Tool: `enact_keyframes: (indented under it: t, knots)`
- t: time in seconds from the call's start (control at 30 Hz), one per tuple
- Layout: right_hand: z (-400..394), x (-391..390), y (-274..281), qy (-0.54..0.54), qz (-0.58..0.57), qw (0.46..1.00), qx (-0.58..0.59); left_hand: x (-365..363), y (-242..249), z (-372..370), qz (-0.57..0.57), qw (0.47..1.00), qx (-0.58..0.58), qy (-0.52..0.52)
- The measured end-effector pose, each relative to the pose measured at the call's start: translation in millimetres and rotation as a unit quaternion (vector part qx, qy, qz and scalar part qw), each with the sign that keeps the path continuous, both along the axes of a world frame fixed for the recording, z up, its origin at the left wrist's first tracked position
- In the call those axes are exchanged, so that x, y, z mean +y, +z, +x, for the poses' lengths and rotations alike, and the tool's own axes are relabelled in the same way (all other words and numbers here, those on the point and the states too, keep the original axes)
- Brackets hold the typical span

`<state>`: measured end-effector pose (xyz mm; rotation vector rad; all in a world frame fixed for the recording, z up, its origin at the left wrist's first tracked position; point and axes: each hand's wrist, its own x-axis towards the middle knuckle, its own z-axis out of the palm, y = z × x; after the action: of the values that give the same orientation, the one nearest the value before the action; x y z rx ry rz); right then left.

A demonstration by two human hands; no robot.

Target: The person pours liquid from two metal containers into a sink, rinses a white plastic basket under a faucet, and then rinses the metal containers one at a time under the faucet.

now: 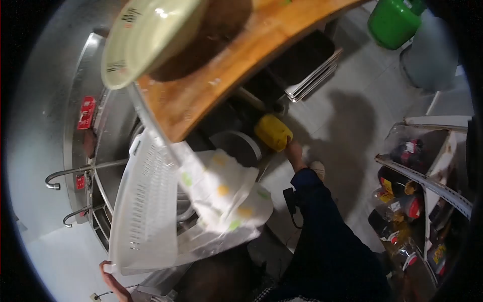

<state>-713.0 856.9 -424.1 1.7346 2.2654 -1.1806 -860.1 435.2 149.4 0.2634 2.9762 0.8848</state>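
Note:
My left hand [114, 282] is at the lower left, its fingers closed round the near corner of a white slotted plastic basket [146, 201]. The basket is tilted beside the sink. Across its right side hangs a white cloth [221, 194] with yellow and green dots. My right arm, in a dark sleeve, reaches out below the wooden counter. My right hand [296, 152] is closed at the near end of a yellow object [272, 132] that looks like a plastic jug; its fingers are partly hidden.
A pale green bowl [151, 40] stands on the wooden counter [201, 95], close to my head. Stacked trays [314, 75] sit under it. Metal taps [53, 185] are at left, a bottle shelf [427, 176] at right, and a green gas cylinder [395, 22] at the back.

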Motion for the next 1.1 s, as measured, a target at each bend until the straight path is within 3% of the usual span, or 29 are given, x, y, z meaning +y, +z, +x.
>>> enact_keyframes:
  t: [0.03, 0.1, 0.33, 0.5, 0.53, 0.57, 0.6, 0.67, 0.73, 0.77, 0.9, 1.0, 1.03, 1.1]
  knots:
    - [-6.1, -6.4, -21.8, 0.004, 0.012, 1.000, -0.001, 1.2, -2.1, -2.0, -0.105, 0.993, 0.029, -0.041]
    - [-21.1, -14.7, -53.6, 0.011, 0.042, 0.999, -0.001, 6.8, -7.5, -3.0, -0.074, 0.996, 0.048, -0.016]
    - [-24.9, -8.3, -34.7, -0.020, -0.018, 1.000, -0.013, 31.5, -12.5, -7.8, 0.020, 0.996, 0.083, 0.032]
    - [-13.9, -0.7, -34.8, 0.029, -0.002, 0.999, 0.013, 78.0, 22.9, 47.6, -0.169, 0.968, 0.175, 0.055]
    - [-15.7, 5.6, -42.2, 0.006, -0.066, 0.998, -0.016, 82.5, 28.9, 52.2, -0.199, 0.957, 0.201, 0.064]
    - [-19.4, 11.3, -38.3, 0.002, -0.066, 0.997, -0.025, 55.1, 38.1, 57.1, -0.337, 0.905, 0.254, -0.052]
    - [-18.4, 13.8, -36.5, -0.002, -0.071, 0.997, -0.043, 46.1, 37.8, 57.9, -0.277, 0.905, 0.298, -0.124]
    - [-16.8, 6.4, -45.5, -0.009, -0.040, 0.999, -0.009, 22.9, 28.6, 63.1, -0.188, 0.919, 0.327, -0.112]
    - [-15.2, -6.4, -63.3, 0.000, -0.028, 0.999, -0.017, 40.7, 23.7, 66.9, -0.162, 0.945, 0.282, 0.046]
    - [-19.7, -6.4, -74.5, 0.002, -0.024, 0.999, -0.038, 34.3, 19.5, 61.0, -0.065, 0.954, 0.268, 0.118]
    - [-25.6, 3.2, -37.1, 0.046, -0.023, 0.997, -0.055, 6.9, 16.5, 54.8, -0.074, 0.981, 0.145, 0.109]
    - [-26.1, 4.9, -31.7, 0.043, -0.033, 0.998, -0.036, -9.9, 9.6, 57.2, -0.119, 0.984, 0.126, 0.026]
    - [-24.6, 3.3, -35.6, 0.039, 0.004, 0.999, -0.020, 30.8, 7.7, 55.4, 0.097, 0.954, 0.116, 0.258]
    - [-20.8, -3.4, -52.1, 0.032, 0.075, 0.997, 0.012, 34.5, 5.7, 59.5, 0.059, 0.960, 0.120, 0.247]
